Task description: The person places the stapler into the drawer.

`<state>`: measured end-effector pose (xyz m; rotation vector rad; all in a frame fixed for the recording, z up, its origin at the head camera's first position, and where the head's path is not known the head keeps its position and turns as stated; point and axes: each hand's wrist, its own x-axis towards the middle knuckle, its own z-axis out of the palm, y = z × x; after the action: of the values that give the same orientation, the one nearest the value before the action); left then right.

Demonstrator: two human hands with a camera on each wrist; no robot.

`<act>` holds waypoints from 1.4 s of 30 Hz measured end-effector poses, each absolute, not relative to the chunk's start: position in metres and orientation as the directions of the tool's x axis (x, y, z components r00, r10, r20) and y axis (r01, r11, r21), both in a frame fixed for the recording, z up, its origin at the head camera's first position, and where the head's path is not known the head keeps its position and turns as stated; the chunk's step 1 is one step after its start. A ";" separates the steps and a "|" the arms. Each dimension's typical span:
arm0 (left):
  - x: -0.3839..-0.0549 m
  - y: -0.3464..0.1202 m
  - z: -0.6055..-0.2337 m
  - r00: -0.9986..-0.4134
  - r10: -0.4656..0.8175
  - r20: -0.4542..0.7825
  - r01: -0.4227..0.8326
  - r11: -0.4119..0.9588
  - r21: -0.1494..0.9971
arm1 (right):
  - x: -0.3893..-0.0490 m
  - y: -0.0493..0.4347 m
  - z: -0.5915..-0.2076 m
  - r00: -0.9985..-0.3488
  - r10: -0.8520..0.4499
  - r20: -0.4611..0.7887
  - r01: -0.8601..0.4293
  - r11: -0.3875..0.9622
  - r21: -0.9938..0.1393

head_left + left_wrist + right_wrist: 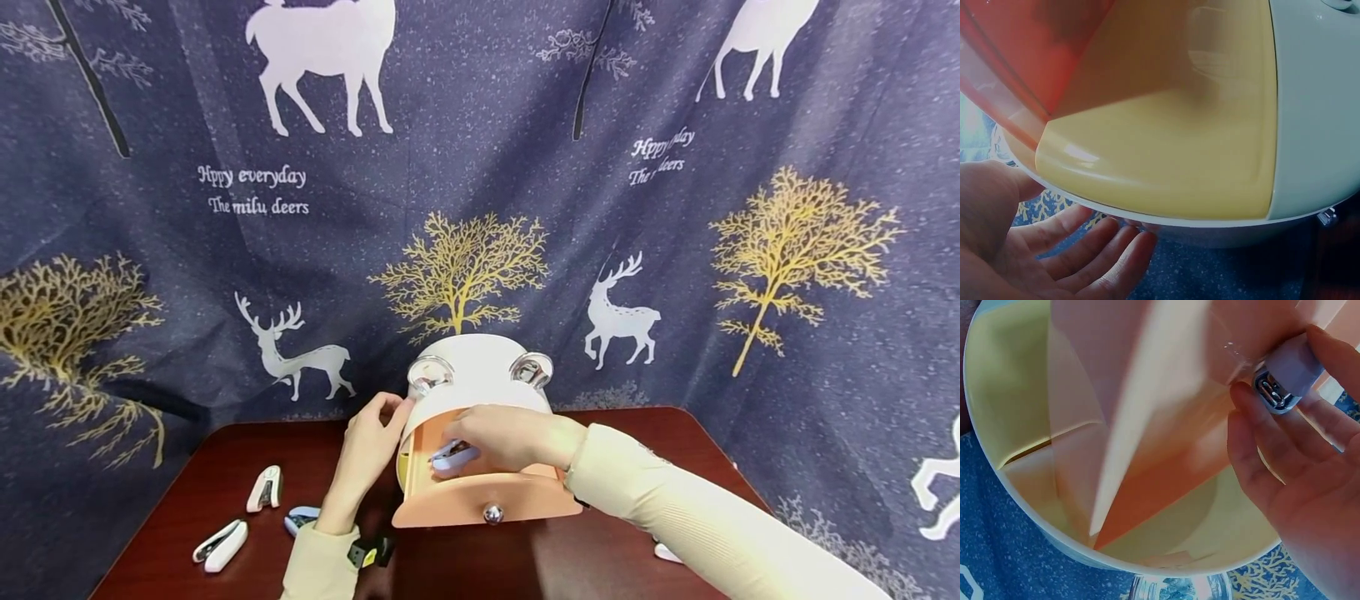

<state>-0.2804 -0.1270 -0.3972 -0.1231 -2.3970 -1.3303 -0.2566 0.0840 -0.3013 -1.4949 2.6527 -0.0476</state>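
A lavender-blue stapler [454, 457] is held in my right hand [506, 435], over the pulled-out orange drawer [487, 500] with its round silver knob. In the right wrist view, the thumb and fingers of the right hand [1310, 456] pinch the stapler [1294, 365], whose metal end shows. The drawer belongs to a round white storage box [480, 354]. At the left side of this box is my left hand [372, 442]. From the left wrist view, the left hand's [1079, 256] loosely bent fingers lie along the outer rim, beside the orange and yellow drawer fronts [1172, 150].
On the left of the dark red table [172, 500] lie a white stapler [264, 489], another white stapler [221, 546] and a blue stapler [302, 518] partly behind the left forearm. A white object [666, 552] shows under the right sleeve. A patterned cloth [480, 167] hangs behind.
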 end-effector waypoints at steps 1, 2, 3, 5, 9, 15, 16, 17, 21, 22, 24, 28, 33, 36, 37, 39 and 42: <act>-0.280 -0.127 -0.397 -0.919 -0.112 0.379 0.262 0.545 0.796 | -0.256 0.084 -0.301 -0.515 -0.854 -0.068 -0.852 0.519 -0.065; -0.281 -0.127 -0.397 -0.919 -0.113 0.379 0.261 0.546 0.796 | -0.256 0.083 -0.301 -0.516 -0.854 -0.069 -0.852 0.520 -0.061; -0.281 -0.127 -0.397 -0.919 -0.114 0.378 0.260 0.547 0.796 | -0.256 0.083 -0.301 -0.518 -0.853 -0.065 -0.851 0.522 -0.062; -0.282 -0.128 -0.398 -0.919 -0.117 0.377 0.256 0.548 0.796 | -0.256 0.083 -0.302 -0.522 -0.851 -0.054 -0.850 0.524 -0.056; -0.283 -0.128 -0.398 -0.920 -0.121 0.373 0.250 0.550 0.797 | -0.256 0.084 -0.303 -0.518 -0.855 -0.029 -0.854 0.519 -0.023; -0.286 -0.128 -0.397 -0.920 -0.113 0.375 0.256 0.551 0.794 | -0.259 0.088 -0.304 -0.524 -0.852 0.001 -0.852 0.523 -0.029; -0.287 -0.128 -0.397 -0.919 -0.112 0.378 0.259 0.551 0.793 | -0.259 0.089 -0.304 -0.522 -0.853 0.006 -0.852 0.522 -0.035; -0.287 -0.128 -0.397 -0.919 -0.111 0.379 0.261 0.550 0.793 | -0.259 0.090 -0.304 -0.517 -0.856 0.012 -0.856 0.515 -0.049; -0.286 -0.127 -0.397 -0.918 -0.113 0.381 0.261 0.551 0.793 | -0.259 0.096 -0.301 -0.486 -0.873 0.031 -0.871 0.481 -0.101; -0.286 -0.127 -0.398 -0.918 -0.113 0.381 0.260 0.552 0.792 | -0.259 0.097 -0.300 -0.483 -0.875 0.032 -0.872 0.477 -0.112; -0.286 -0.127 -0.398 -0.917 -0.114 0.382 0.262 0.550 0.793 | -0.258 0.100 -0.298 -0.483 -0.875 0.024 -0.869 0.475 -0.141; -0.286 -0.127 -0.398 -0.916 -0.117 0.383 0.262 0.548 0.794 | -0.255 0.105 -0.293 -0.508 -0.861 -0.015 -0.841 0.500 -0.209; -0.287 -0.127 -0.399 -0.917 -0.117 0.380 0.260 0.548 0.795 | -0.251 0.113 -0.289 -0.519 -0.854 -0.031 -0.820 0.508 -0.263; -0.287 -0.127 -0.399 -0.920 -0.119 0.373 0.254 0.544 0.800 | -0.250 0.122 -0.287 -0.544 -0.839 -0.018 -0.797 0.523 -0.302; -0.286 -0.127 -0.400 -0.920 -0.120 0.372 0.253 0.544 0.800 | -0.250 0.125 -0.286 -0.552 -0.834 -0.011 -0.790 0.526 -0.315; -0.286 -0.127 -0.400 -0.920 -0.120 0.373 0.253 0.545 0.799 | -0.250 0.130 -0.286 -0.563 -0.827 0.001 -0.776 0.528 -0.344; -0.285 -0.127 -0.401 -0.919 -0.118 0.376 0.255 0.550 0.795 | -0.249 0.137 -0.287 -0.566 -0.824 0.022 -0.766 0.516 -0.384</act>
<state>-0.2847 -0.1273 -0.4009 -0.1110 -2.4018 -1.3227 -0.2490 0.1369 -0.2875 -1.3705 2.5897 -0.5319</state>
